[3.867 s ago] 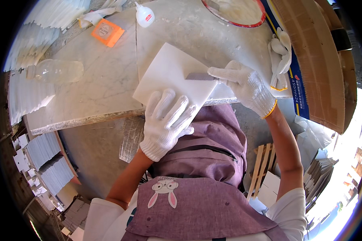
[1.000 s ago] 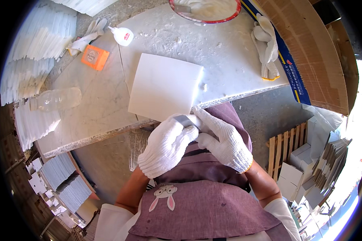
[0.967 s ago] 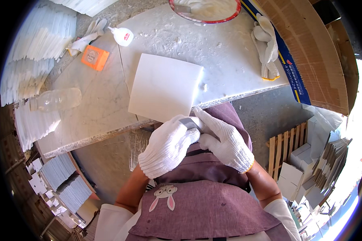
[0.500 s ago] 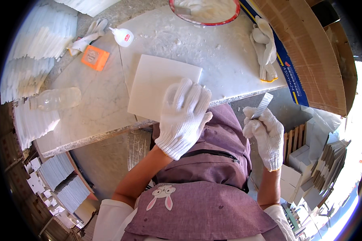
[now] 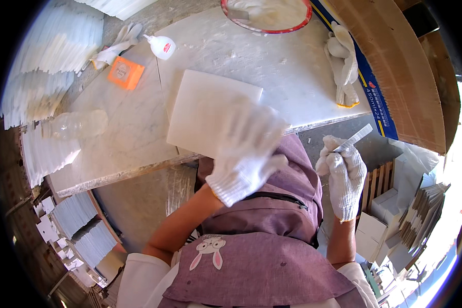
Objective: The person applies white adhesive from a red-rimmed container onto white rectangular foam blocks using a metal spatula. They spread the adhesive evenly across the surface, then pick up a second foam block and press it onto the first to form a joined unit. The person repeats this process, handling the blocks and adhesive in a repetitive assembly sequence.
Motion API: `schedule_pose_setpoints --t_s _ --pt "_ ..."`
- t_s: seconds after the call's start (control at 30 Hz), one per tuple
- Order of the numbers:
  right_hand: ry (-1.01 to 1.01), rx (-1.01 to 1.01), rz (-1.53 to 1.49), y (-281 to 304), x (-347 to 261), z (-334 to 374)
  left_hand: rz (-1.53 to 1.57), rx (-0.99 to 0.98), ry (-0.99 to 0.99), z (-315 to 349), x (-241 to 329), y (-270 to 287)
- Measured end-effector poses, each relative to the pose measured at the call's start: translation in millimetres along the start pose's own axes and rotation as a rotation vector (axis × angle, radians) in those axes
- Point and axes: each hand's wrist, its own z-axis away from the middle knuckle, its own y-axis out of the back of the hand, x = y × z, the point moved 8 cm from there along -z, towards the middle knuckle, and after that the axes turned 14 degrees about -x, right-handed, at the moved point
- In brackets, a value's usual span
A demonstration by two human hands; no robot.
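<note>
A white square tile (image 5: 197,110) lies flat near the front edge of the pale marble-like tabletop (image 5: 115,149). My left hand (image 5: 246,149), in a white knitted glove, is over the tile's near right corner. Its fingers are blurred by motion but look stretched out, the thumb apart; whether they touch the tile I cannot tell. Off the table's front edge to the right, my gloved right hand (image 5: 342,177) pinches a short, flat, pale strip with cross lines (image 5: 357,137), which sticks out up and to the right. The strip looks like a snap-off blade.
A red-rimmed bowl of white paste (image 5: 272,14) stands at the back. Spare gloves (image 5: 339,59) lie beside a large cardboard box (image 5: 390,66). At left are a white squeeze bottle (image 5: 161,47), an orange box (image 5: 126,73), a clear plastic bottle (image 5: 79,124) and stacked white sheets (image 5: 61,38).
My left hand has slid right across the tile's near corner and is now blurred. In my right hand the strip has tilted further to the right.
</note>
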Motion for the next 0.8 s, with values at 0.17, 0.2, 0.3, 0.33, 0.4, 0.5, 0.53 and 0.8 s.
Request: schedule_pose_setpoints --t_s 0.17,0.2,0.3,0.33,0.4,0.5,0.53,0.8 --pt "0.109 0.209 -0.02 10.5 -9.5 1.0 0.388 -0.014 -0.288 5.3 33.7 -3.3" --pt "0.093 0.244 0.005 14.3 -9.0 1.5 0.32 0.086 -0.212 7.4 18.8 6.4" --pt "0.084 0.219 0.114 10.0 -4.0 -1.6 -0.021 0.209 0.087 4.8 -28.0 17.9" --pt "0.106 0.176 0.221 3.0 -10.2 -3.8 -0.115 0.154 0.179 1.6 -37.6 13.5" --pt "0.16 0.082 0.435 -15.0 -22.2 -11.0 -0.175 0.024 0.095 -3.0 -18.8 4.0" --pt "0.323 -0.029 0.387 -33.7 -18.5 -30.8 0.434 -0.258 -0.287 11.8 27.3 -17.4" --pt "0.398 -0.055 0.361 -39.1 -20.4 -39.6 0.609 -0.323 -0.351 21.6 39.7 -19.5" --pt "0.702 -0.356 1.066 -113.1 -38.8 -98.4 0.496 -0.197 -0.068 70.5 8.2 5.8"
